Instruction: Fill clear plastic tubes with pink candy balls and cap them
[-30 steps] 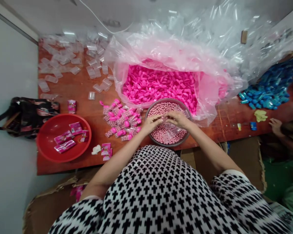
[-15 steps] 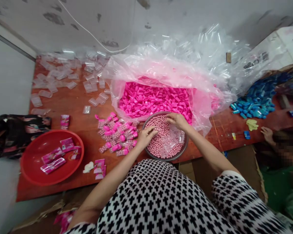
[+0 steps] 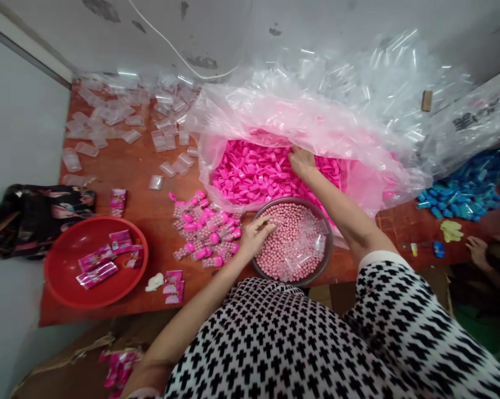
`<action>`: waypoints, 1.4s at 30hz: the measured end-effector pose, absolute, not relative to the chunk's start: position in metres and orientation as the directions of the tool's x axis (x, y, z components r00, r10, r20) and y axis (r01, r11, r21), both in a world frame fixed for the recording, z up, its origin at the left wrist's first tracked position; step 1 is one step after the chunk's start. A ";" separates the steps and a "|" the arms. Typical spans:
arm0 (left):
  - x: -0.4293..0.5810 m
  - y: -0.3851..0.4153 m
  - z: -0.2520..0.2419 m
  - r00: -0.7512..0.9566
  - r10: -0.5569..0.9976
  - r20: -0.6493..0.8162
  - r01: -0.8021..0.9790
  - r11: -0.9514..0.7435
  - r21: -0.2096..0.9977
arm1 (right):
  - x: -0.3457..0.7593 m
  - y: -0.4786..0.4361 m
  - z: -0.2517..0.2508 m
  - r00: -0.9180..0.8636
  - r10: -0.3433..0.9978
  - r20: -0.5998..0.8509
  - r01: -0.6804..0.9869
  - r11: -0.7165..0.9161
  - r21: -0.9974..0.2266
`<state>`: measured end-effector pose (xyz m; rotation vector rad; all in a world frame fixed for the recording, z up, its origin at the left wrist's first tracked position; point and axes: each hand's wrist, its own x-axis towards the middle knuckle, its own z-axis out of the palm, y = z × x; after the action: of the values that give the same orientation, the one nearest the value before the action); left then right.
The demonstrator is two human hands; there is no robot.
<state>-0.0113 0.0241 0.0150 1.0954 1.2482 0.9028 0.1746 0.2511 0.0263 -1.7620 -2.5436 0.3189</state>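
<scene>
A round metal bowl (image 3: 327, 260) heaped with small pale pink beads (image 3: 281, 244) sits at the near edge of the wooden table (image 3: 146, 166), right in front of the person, with a few clear little tubes (image 3: 310, 244) lying on the beads at its right side. The left hand (image 3: 254, 235) rests over the bowl's left rim, its fingers (image 3: 267, 224) loosely bent and touching the beads; whether they have hold of anything cannot be told. The right hand (image 3: 302, 162) reaches past the bowl into a big clear plastic bag (image 3: 316, 119) just behind it, fingertips pushed down among the bright pink caps (image 3: 250, 174) that fill it, so how far that hand is closed, or what it holds, is hidden. Just left of the bowl lies a heap of filled tubes with pink caps on (image 3: 204, 230). Nearer the table's edge are two small pink boxes (image 3: 173, 280) and a white scrap (image 3: 154, 282). Farther left stands a red basin (image 3: 59, 288) with pink packets (image 3: 98, 266) in it, and a dark patterned bag (image 3: 37, 216) hangs off the table's left end. Empty clear tubes (image 3: 121, 116) are scattered over the far left of the table. On the right lies a pile of blue caps (image 3: 466, 188), and another person's hand (image 3: 476, 249) rests near the table's edge there.
</scene>
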 end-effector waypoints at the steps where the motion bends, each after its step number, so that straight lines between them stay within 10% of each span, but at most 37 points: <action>1: -0.011 0.025 0.014 0.120 0.957 -0.265 0.040 0.262 0.964 | 0.179 0.247 0.031 -0.323 0.943 -0.075 0.936 0.307 -0.174; 8: 0.000 0.035 0.012 0.118 0.960 -0.255 0.048 0.251 0.967 | 0.206 0.163 0.073 -0.269 0.954 -0.129 0.832 0.163 -0.531; 12: 0.005 0.034 0.020 0.135 0.975 -0.175 0.156 0.154 0.976 | 0.195 0.098 0.082 -0.518 0.856 -0.009 0.636 0.378 -0.673; 29: -0.001 0.009 0.046 0.351 0.914 0.205 0.438 -0.354 0.826 | 0.181 0.018 0.091 -0.572 0.821 0.007 0.774 0.542 -0.326; 42: -0.009 0.000 0.031 0.362 0.923 -0.127 0.281 0.022 0.960 | 0.156 0.020 0.129 -0.764 0.641 -0.077 0.639 0.735 -0.227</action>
<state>-0.0094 0.0004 0.0314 1.5042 1.1382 0.7201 0.1561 0.0202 0.1290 -1.0778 -2.9200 0.3779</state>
